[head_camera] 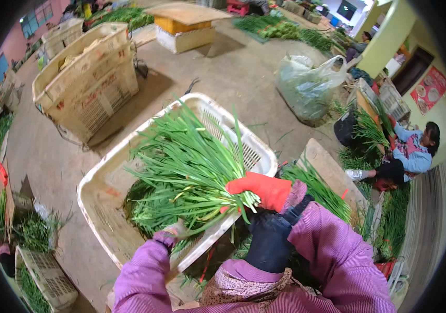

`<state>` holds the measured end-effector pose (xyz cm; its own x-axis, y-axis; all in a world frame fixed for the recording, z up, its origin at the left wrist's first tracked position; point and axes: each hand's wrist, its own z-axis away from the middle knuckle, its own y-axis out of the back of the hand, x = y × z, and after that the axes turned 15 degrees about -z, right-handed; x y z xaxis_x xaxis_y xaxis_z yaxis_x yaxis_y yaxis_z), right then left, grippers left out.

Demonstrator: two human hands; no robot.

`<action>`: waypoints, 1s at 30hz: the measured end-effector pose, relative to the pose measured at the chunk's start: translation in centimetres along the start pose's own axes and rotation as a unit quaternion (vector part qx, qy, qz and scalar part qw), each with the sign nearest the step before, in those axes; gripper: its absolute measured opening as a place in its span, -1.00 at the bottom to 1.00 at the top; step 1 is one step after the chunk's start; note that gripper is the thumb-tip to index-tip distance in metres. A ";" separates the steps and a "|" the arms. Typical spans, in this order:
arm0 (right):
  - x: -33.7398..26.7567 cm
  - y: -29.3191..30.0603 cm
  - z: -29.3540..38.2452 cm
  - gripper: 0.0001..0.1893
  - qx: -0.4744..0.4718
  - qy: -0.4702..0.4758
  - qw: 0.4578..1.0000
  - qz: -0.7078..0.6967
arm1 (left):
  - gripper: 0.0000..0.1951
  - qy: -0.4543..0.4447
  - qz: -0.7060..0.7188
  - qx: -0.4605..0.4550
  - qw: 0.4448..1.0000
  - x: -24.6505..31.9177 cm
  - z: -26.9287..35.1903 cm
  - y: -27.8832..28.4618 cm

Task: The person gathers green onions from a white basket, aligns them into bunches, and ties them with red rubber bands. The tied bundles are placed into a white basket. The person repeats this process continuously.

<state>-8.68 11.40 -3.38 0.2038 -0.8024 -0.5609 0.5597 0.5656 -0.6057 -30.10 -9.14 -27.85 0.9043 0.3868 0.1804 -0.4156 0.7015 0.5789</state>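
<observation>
My right hand (265,190), in an orange-red rubber glove, grips the pale stem ends of a large bunch of green chives (191,152). The leaves fan away to the upper left over a white plastic crate (101,231) with slotted walls. More greens (144,195) lie in the crate beneath the bunch. My left hand (176,229) is at the crate's near side, against the lower leaves. Blur and leaves hide its fingers, so I cannot see whether it holds any.
Stacked crates (90,86) stand ahead on the left. A clear plastic bag (311,88) of greens sits on the floor, right of centre. Beside me, chives (320,191) lie against a board (324,168). A seated person (412,150) handles chives at the right. Another crate (47,274) is lower left.
</observation>
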 end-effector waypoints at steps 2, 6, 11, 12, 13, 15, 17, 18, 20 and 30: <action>-0.3 -0.4 3.1 -0.59 0.003 0.045 0.999 -0.003 | -0.08 -0.040 0.221 0.072 0.972 0.4 3.5 1.6; 2.1 -1.9 7.1 -0.45 0.075 0.094 0.982 0.149 | -0.10 -0.296 0.655 0.001 0.695 6.4 13.8 4.1; 13.4 -5.9 9.7 0.06 0.194 0.179 0.840 0.474 | 0.05 -0.405 0.720 0.007 0.564 15.3 20.8 2.4; 15.7 -6.7 10.6 0.07 0.214 0.206 0.786 0.542 | 0.02 -0.346 0.765 -0.023 0.542 16.4 21.4 1.5; 17.7 -7.4 11.5 0.09 0.240 0.204 0.736 0.600 | -0.06 -0.243 0.798 0.043 0.550 17.5 21.8 0.7; 19.8 -8.2 13.1 0.10 0.248 0.241 0.693 0.632 | -0.16 -0.237 0.808 0.057 0.536 18.5 23.1 -0.8; 20.9 -9.0 15.1 0.09 0.276 0.293 0.623 0.671 | -0.29 -0.269 0.799 0.067 0.533 19.6 24.9 -1.7; 21.0 -9.2 16.4 0.09 0.278 0.303 0.620 0.668 | -0.32 -0.296 0.789 0.043 0.536 20.1 25.6 -1.6; 21.1 -9.4 18.9 0.09 0.277 0.329 0.635 0.641 | -0.41 -0.337 0.745 0.055 0.572 21.6 26.5 -0.6; 26.2 -3.8 33.6 -0.07 0.359 0.477 0.677 0.431 | -0.40 -0.434 0.591 -0.077 0.675 32.1 28.9 -1.0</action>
<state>21.55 -18.20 3.16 0.2842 0.4474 -0.8480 0.8789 0.2319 0.4169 2.18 -14.77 0.36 -0.3800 0.2818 0.8810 -0.8422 0.2884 -0.4555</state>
